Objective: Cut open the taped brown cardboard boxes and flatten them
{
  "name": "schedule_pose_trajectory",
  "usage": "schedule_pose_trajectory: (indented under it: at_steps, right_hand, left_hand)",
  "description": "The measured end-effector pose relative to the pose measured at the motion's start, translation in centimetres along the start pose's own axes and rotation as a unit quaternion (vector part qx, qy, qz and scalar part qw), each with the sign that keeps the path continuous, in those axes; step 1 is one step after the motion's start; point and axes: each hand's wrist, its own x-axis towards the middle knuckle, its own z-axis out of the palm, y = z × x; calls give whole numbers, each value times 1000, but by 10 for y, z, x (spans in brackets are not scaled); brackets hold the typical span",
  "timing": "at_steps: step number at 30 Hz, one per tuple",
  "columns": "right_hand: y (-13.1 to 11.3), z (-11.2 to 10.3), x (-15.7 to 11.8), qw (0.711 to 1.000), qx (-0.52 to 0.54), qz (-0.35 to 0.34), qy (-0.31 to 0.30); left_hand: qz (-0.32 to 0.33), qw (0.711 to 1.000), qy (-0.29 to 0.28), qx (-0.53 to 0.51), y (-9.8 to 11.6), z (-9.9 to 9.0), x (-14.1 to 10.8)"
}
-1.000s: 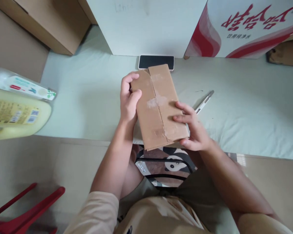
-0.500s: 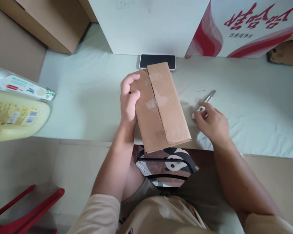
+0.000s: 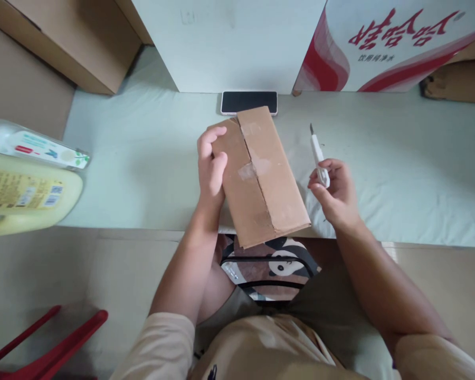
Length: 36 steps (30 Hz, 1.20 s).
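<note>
A small brown cardboard box point(image 3: 267, 174) is held tilted over the table's front edge, its taped seam facing up. My left hand point(image 3: 211, 161) grips the box by its left side, thumb and fingers bent over the edge. To the right of the box, my right hand point(image 3: 336, 190) is closed on a white utility knife point(image 3: 317, 155). The knife's blade shows at the top and points away from me, apart from the box.
A phone point(image 3: 249, 102) lies behind the box on the pale green tablecloth point(image 3: 142, 174). White cartons point(image 3: 233, 47) stand at the back. At left are a yellow bottle point(image 3: 31, 187), a clear package point(image 3: 43, 145) and a large cardboard box point(image 3: 91, 47).
My right hand has lifted the utility knife off the table and turned it so the blade points away from me. My left hand still holds the box in about the same place.
</note>
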Motion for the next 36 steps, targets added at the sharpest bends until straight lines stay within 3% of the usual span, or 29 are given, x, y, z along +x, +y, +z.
schedule_pose_trajectory:
  at_steps: [4, 7, 11, 16, 19, 22, 25, 28, 33, 36]
  right_hand:
    - [-1, 6, -3, 996, -2, -1, 90]
    - [-13, 5, -1, 983, 82, -2, 163]
    - [-55, 1, 1, 948, 192, -97, 235]
    - [-97, 9, -7, 927, 99, -229, 280]
    - [-105, 16, -13, 941, 44, -243, 230]
    - [-110, 16, -18, 980, -22, -155, 123]
    - [-111, 11, -20, 990, -75, -110, 35]
    - [-106, 6, -18, 980, -140, -141, -15]
    - [-101, 9, -16, 944, -234, -233, 7]
    - [-101, 11, -15, 930, -268, -250, -22]
  left_hand:
    - [18, 999, 13, 34, 0, 6, -5]
    - [29, 998, 15, 57, -2, 8, -7]
    - [34, 996, 20, 81, 0, 11, -7]
    - [37, 992, 39, 116, 14, 20, -11]
    - [67, 987, 35, 139, 18, 27, -16]
    - [78, 986, 24, 144, 19, 31, -20]
    - [58, 988, 13, 144, 20, 33, -21]
    - [56, 989, 7, 137, 21, 34, -19]
    - [56, 991, 7, 125, 18, 34, -19]
    - [44, 992, 4, 121, 16, 33, -20]
